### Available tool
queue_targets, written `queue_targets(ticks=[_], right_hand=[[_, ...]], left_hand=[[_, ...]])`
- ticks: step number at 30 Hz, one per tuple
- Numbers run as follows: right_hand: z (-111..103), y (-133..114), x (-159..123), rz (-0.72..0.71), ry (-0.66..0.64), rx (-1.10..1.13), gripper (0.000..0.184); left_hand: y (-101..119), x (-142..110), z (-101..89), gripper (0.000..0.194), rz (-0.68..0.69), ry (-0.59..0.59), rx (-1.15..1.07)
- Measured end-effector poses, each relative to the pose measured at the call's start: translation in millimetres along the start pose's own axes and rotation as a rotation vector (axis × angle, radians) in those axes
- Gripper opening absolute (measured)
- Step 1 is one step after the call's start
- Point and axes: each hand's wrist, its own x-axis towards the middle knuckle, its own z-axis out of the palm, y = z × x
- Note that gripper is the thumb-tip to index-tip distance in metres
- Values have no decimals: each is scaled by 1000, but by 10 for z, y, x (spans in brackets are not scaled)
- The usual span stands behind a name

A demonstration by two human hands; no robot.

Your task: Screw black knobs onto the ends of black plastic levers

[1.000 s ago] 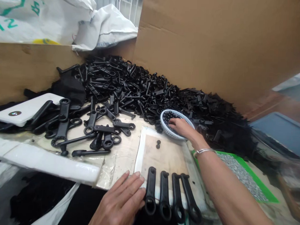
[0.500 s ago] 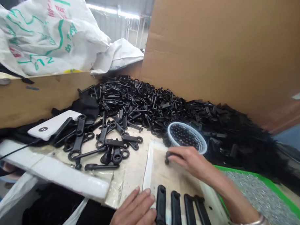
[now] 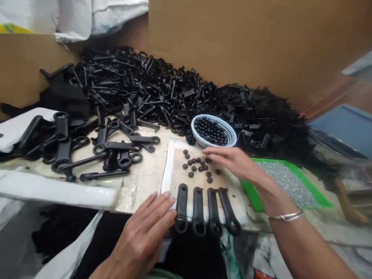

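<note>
My left hand (image 3: 149, 232) lies with its fingers stretched out flat on the table edge, just left of a row of several black plastic handles (image 3: 198, 211). Each handle has a ring at its near end. My right hand (image 3: 234, 163) is over the board (image 3: 175, 175), fingers extended among small black round beads (image 3: 201, 169) scattered there; its fingertips touch or nearly touch some at the right. What lies under its palm is hidden. A pale blue basket (image 3: 231, 143) holding many such beads stands just behind the right hand.
A large heap of black plastic parts (image 3: 139, 85) fills the back against the cardboard wall (image 3: 253, 44). Loose black handles (image 3: 118, 147) lie on the left. At right sits a green tray (image 3: 254, 197) of small metal pieces. A white strip (image 3: 50, 189) runs along the front-left edge.
The view has tipped downward and to the right. Beads that were bunched at my right fingertips now lie spread over the board. My left hand stays beside the row of handles.
</note>
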Motion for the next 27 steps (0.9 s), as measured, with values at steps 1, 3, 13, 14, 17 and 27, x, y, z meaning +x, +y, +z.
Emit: queue_targets(ticks=[1,3,13,14,17,27], right_hand=[[-49,41,-75,67,58,37,33],[-124,134,-231,152,118,18,31],[23,207,-403,85,-28,-356,24],[47,197,-383,71,-36,-351,20],[87,183,-383,52,-15,-341,13],[63,95,-856,93,214,-259,18]], left_hand=[[-4,1,-6,31,-2,-7,-2],[-13,-6,-9,34,-10,-22,-5],[11,93,-23,36,19,-47,-4],[30,114,-29,36,27,-51,-7],[111,186,-21,32,57,-47,-28],[479,538,369,16,277,-129,-67]])
